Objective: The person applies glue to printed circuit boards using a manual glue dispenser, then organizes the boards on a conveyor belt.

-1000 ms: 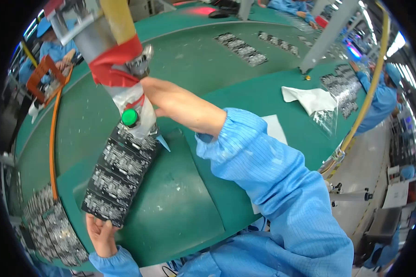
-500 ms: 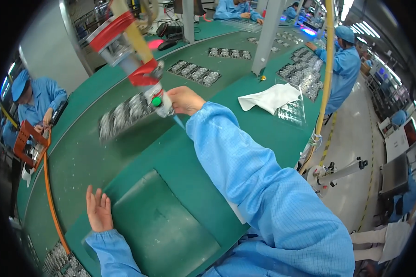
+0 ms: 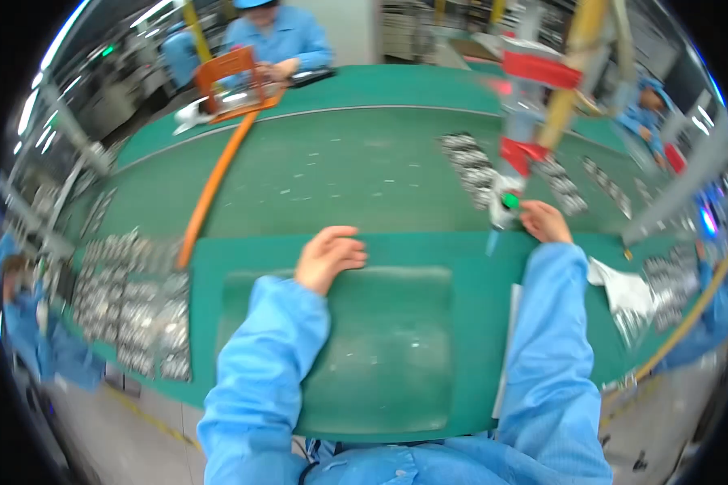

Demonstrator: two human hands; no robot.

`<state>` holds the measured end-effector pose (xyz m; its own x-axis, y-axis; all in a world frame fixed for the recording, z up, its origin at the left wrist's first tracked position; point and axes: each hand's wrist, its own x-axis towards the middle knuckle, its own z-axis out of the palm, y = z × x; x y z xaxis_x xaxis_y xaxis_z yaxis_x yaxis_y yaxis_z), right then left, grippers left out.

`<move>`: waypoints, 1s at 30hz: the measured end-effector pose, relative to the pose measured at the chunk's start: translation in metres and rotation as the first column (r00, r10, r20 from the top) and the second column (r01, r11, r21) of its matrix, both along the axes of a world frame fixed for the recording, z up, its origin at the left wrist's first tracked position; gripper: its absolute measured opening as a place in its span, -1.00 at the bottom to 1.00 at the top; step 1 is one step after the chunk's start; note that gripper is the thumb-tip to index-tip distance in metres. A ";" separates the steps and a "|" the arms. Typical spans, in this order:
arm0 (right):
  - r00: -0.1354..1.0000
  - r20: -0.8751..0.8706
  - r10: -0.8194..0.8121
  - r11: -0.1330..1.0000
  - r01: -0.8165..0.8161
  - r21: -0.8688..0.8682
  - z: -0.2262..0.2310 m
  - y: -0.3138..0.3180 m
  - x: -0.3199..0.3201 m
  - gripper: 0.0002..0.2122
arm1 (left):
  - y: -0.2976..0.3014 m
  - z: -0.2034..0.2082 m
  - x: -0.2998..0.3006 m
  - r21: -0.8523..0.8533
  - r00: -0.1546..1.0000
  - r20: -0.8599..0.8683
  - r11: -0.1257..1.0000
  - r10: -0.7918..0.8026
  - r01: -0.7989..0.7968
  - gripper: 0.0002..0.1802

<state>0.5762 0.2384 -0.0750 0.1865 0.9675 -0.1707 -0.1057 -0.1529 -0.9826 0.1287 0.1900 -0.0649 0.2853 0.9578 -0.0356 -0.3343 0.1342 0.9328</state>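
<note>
My right hand (image 3: 544, 221) grips the lower end of a hanging electric screwdriver (image 3: 510, 190), a grey tool with a green button and red tape bands, hung from above. Its tip points down at the edge of the green work mat (image 3: 380, 356). My left hand (image 3: 329, 255) rests on the mat's far left corner, fingers loosely curled, holding nothing. A panel of dark circuit boards (image 3: 469, 166) lies on the green conveyor belt (image 3: 340, 178) just beyond the tool.
More circuit boards (image 3: 565, 187) lie to the right on the belt, and several are stacked at the left (image 3: 129, 299). A white cloth (image 3: 623, 291) lies at the right. An orange hose (image 3: 214, 186) crosses the belt. Another person sits behind an orange tray (image 3: 234, 77).
The view has swung left. The board panel left the mat and now lies on the belt. My left hand moved up to the mat's far edge; my right hand still holds the tool.
</note>
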 end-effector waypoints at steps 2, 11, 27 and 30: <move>0.998 -0.018 0.063 0.998 -0.063 -0.004 0.002 -0.002 0.002 -0.82 | -0.001 0.000 0.000 0.002 0.999 -0.036 1.000 -0.012 0.012 -0.72; 0.995 -0.047 0.083 0.996 -0.083 -0.012 -0.014 0.006 0.012 -0.83 | -0.005 -0.005 -0.003 0.014 0.999 -0.035 1.000 -0.005 0.006 -0.76; 0.980 -0.127 0.151 0.987 -0.141 0.082 -0.040 0.025 0.046 -0.69 | -0.003 -0.018 0.013 0.191 0.971 -0.168 0.972 0.169 -0.136 -0.85; 0.979 -0.184 -0.092 0.994 0.102 0.049 -0.033 0.014 0.028 -0.88 | -0.015 -0.008 0.006 0.217 0.945 -0.284 0.971 0.164 -0.103 -0.84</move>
